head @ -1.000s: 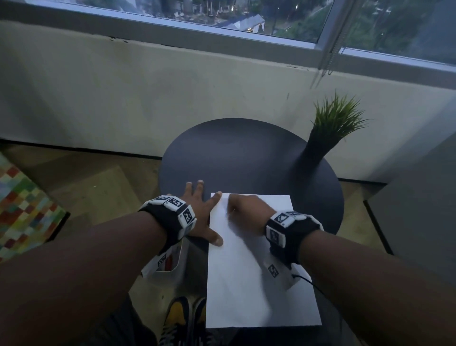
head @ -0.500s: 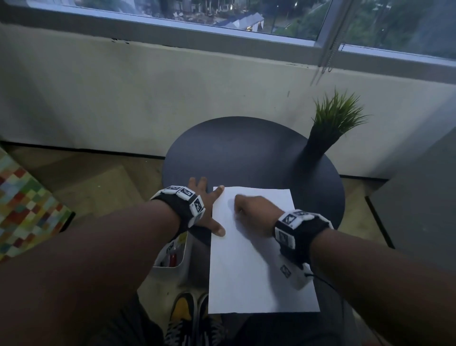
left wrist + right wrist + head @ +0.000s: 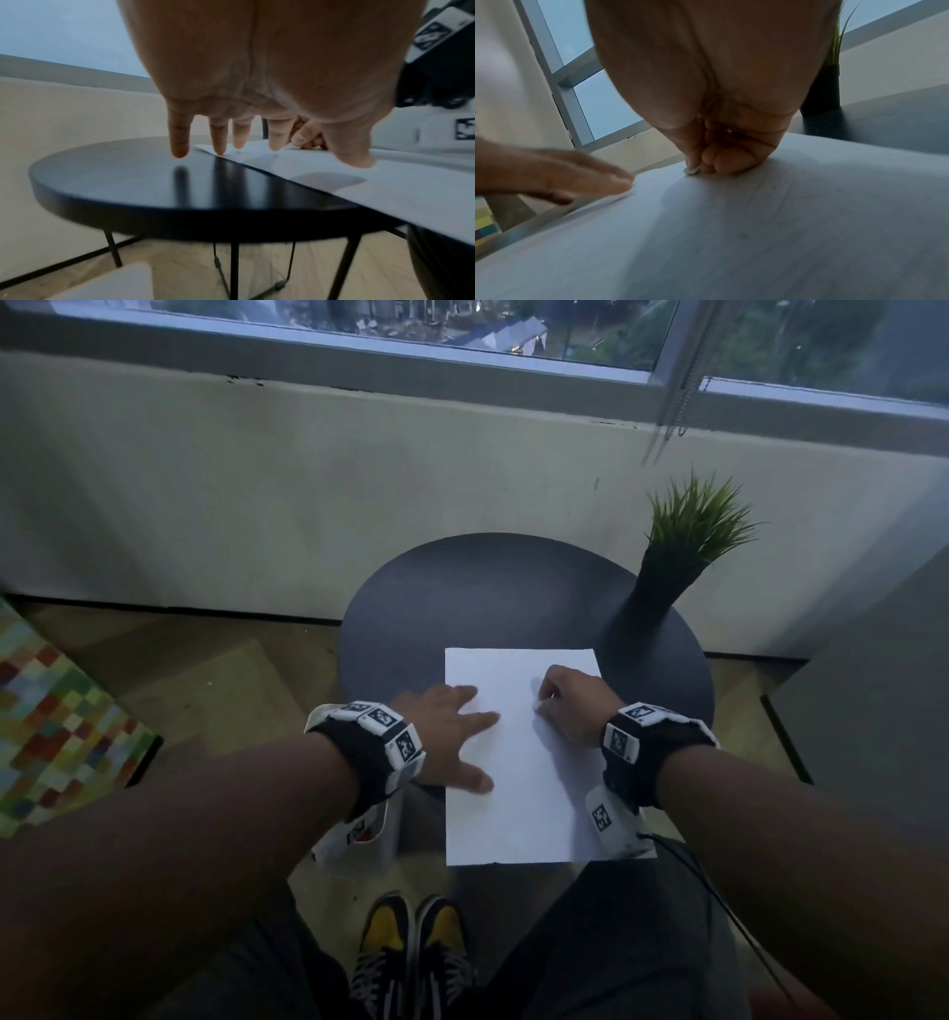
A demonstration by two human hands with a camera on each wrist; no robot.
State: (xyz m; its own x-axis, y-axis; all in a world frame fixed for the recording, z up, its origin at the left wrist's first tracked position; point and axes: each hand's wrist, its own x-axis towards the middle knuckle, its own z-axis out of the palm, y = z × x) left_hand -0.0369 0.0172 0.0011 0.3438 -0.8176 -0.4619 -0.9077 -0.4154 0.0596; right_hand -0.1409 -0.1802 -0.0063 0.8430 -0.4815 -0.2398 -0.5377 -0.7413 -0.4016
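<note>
A white sheet of paper (image 3: 518, 814) lies on a round black table (image 3: 488, 598), its near end hanging over the table's edge. My left hand (image 3: 447, 731) lies flat with its fingers spread. Its thumb and forefinger press on the paper's left edge (image 3: 385, 182), and the other fingers reach onto the table (image 3: 128, 182). My right hand (image 3: 570, 706) is curled on the upper part of the paper (image 3: 757, 233). It pinches a small white object (image 3: 691, 171), perhaps an eraser, against the sheet. The object (image 3: 540, 707) shows as a pale speck in the head view.
A green grass plant in a tall black vase (image 3: 647, 608) stands at the table's right rear. A white bag (image 3: 359, 839) sits on the floor under my left wrist, and a checkered colourful block (image 3: 51, 726) lies at the left. A grey surface (image 3: 873, 685) stands to the right.
The paper has slid farther onto the table. My right hand has moved from the sheet's upper left to its upper right. My left hand now rests more on the sheet.
</note>
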